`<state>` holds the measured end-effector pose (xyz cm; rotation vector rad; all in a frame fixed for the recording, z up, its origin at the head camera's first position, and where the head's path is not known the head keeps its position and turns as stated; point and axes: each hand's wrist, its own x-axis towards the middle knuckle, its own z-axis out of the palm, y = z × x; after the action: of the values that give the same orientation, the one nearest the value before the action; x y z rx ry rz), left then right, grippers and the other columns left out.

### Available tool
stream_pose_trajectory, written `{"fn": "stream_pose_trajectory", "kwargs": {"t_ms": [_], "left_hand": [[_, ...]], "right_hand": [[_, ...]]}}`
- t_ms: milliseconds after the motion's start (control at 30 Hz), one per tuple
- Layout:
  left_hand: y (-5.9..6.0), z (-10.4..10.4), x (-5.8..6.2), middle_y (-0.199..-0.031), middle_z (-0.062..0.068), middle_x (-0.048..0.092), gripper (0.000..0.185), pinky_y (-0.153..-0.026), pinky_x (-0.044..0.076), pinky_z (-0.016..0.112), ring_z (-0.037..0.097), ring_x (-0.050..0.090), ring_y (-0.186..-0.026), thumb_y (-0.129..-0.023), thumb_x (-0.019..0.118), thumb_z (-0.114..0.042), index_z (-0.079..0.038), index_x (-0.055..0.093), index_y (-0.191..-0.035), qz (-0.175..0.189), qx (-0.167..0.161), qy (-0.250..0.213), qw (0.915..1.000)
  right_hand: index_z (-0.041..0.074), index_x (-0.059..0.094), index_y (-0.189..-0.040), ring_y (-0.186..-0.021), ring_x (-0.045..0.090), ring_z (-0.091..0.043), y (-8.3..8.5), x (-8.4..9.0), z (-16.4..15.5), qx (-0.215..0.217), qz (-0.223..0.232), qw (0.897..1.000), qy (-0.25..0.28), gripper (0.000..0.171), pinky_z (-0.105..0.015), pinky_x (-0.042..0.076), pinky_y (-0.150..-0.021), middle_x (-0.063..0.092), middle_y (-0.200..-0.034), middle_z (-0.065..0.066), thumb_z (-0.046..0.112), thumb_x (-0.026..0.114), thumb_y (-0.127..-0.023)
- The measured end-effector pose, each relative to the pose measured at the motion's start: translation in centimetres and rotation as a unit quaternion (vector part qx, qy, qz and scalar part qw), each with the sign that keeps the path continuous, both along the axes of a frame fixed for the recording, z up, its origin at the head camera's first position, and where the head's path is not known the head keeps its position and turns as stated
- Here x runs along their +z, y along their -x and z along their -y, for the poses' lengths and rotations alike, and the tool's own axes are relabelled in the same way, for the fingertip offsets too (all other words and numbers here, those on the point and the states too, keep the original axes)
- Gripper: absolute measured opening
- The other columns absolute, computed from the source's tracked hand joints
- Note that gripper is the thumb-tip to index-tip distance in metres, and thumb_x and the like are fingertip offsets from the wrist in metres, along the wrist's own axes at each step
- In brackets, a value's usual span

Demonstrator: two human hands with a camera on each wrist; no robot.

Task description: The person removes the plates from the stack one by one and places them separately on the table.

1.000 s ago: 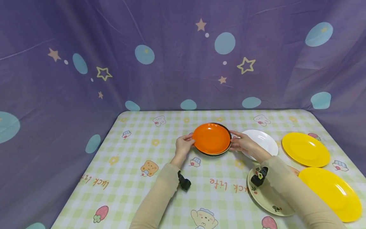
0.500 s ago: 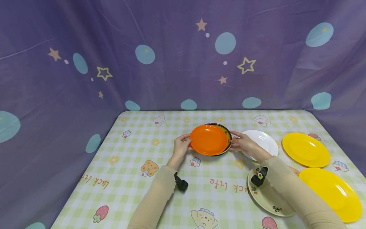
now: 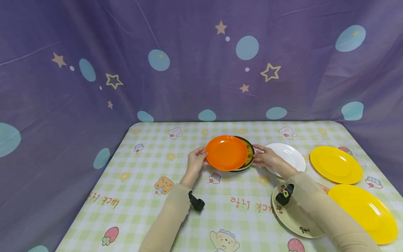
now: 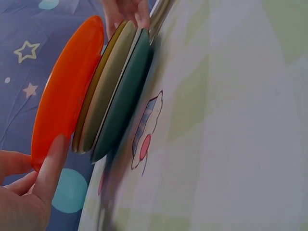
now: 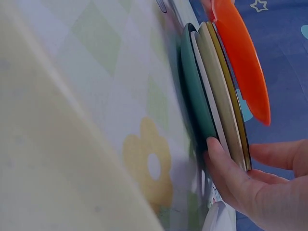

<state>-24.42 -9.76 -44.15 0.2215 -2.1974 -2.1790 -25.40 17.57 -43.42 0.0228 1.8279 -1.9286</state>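
An orange plate (image 3: 226,153) tops a small stack of plates (image 3: 249,154) at the table's middle. It is shifted left off the stack, baring a dark yellow-patterned plate under it. My left hand (image 3: 196,161) pinches the orange plate's left rim. The left wrist view shows the orange plate (image 4: 67,91) raised off the stack (image 4: 115,96), with my left hand (image 4: 24,192) at its edge. My right hand (image 3: 267,158) grips the stack's right edge. In the right wrist view my right hand (image 5: 255,192) curls round the lower plates (image 5: 211,96), and the orange plate (image 5: 240,62) stands apart.
A white plate (image 3: 289,155) lies just right of the stack. Further right lie a yellow plate (image 3: 335,164) and a bigger yellow plate (image 3: 365,211). A cream plate (image 3: 292,217) sits under my right forearm. The checked tablecloth (image 3: 141,196) is walled by purple curtains.
The orange plate has slid left and lifted off the stack with my left hand, uncovering the patterned plate beneath. My right hand has stayed on the stack.
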Motion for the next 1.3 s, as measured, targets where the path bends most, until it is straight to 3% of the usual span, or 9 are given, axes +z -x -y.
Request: {"fn": "stream_pose_trajectory", "kwargs": {"t_ms": [333,600,700,733,900,1167,1300], "left_hand": [[-0.1,1.8,0.3,-0.1,0.015,0.058,0.03,-0.056,0.054,0.032,0.007,0.055,-0.052,-0.085,0.052,0.002,0.002,0.056,-0.115,0.004,0.019,0.001,0.9998],[-0.2,3.3,0.6,-0.1,0.015,0.056,0.032,-0.058,0.054,0.035,0.008,0.055,-0.053,-0.085,0.052,0.002,0.0,0.055,-0.117,0.008,0.033,-0.005,0.9994],[-0.3,3.8,0.8,-0.101,0.015,0.056,0.033,-0.057,0.054,0.034,0.007,0.055,-0.053,-0.086,0.052,0.002,-0.001,0.055,-0.118,0.012,0.04,-0.004,0.9991],[-0.3,4.0,0.8,-0.1,0.015,0.056,0.033,-0.057,0.054,0.034,0.007,0.055,-0.052,-0.085,0.052,0.002,-0.002,0.055,-0.118,0.013,0.043,-0.003,0.999],[-0.3,4.9,1.0,-0.101,0.014,0.055,0.034,-0.057,0.054,0.033,0.007,0.055,-0.054,-0.086,0.051,0.001,-0.002,0.054,-0.12,0.016,0.055,0.003,0.9984],[-0.6,6.5,1.0,-0.102,0.014,0.054,0.035,-0.053,0.053,0.024,0.007,0.055,-0.054,-0.088,0.049,0.0,-0.002,0.052,-0.122,0.012,0.055,-0.005,0.9984],[-0.6,7.3,0.9,-0.101,0.013,0.052,0.035,-0.061,0.055,0.032,0.008,0.055,-0.055,-0.088,0.049,0.0,-0.002,0.051,-0.122,0.012,0.055,0.0,0.9984]], "right_hand": [[0.003,0.007,-0.142,-0.081,0.059,-0.013,-0.2,0.3,0.2,-0.005,0.002,1.0,0.003,0.058,-0.04,0.045,-0.089,0.029,-0.108,-0.016,-0.006,0.032,-0.091],[0.007,0.018,-0.141,-0.083,0.06,-0.02,0.7,-1.6,-0.7,0.01,-0.018,0.998,0.058,0.061,-0.035,0.05,-0.082,0.03,-0.103,-0.016,-0.001,0.045,-0.088],[0.007,0.017,-0.142,-0.082,0.06,-0.02,0.6,-1.3,-0.4,-0.001,-0.009,0.999,0.044,0.059,-0.035,0.049,-0.084,0.028,-0.106,-0.017,-0.003,0.041,-0.089],[0.005,0.012,-0.142,-0.082,0.06,-0.017,0.1,-0.4,0.0,-0.011,-0.001,1.0,0.018,0.06,-0.036,0.047,-0.086,0.025,-0.108,-0.016,-0.004,0.038,-0.089],[0.005,0.008,-0.142,-0.078,0.06,-0.014,-0.2,0.5,0.3,-0.019,0.02,1.0,0.006,0.057,-0.04,0.043,-0.091,0.026,-0.109,-0.016,-0.005,0.031,-0.091],[0.003,0.007,-0.141,-0.078,0.06,-0.015,0.0,0.2,0.1,-0.016,0.022,1.0,0.01,0.057,-0.04,0.044,-0.09,0.028,-0.108,-0.018,-0.006,0.03,-0.09],[0.004,0.007,-0.142,-0.078,0.06,-0.014,0.0,0.0,0.1,-0.016,0.02,1.0,0.01,0.057,-0.039,0.045,-0.089,0.028,-0.111,-0.018,-0.005,0.032,-0.091]]}}
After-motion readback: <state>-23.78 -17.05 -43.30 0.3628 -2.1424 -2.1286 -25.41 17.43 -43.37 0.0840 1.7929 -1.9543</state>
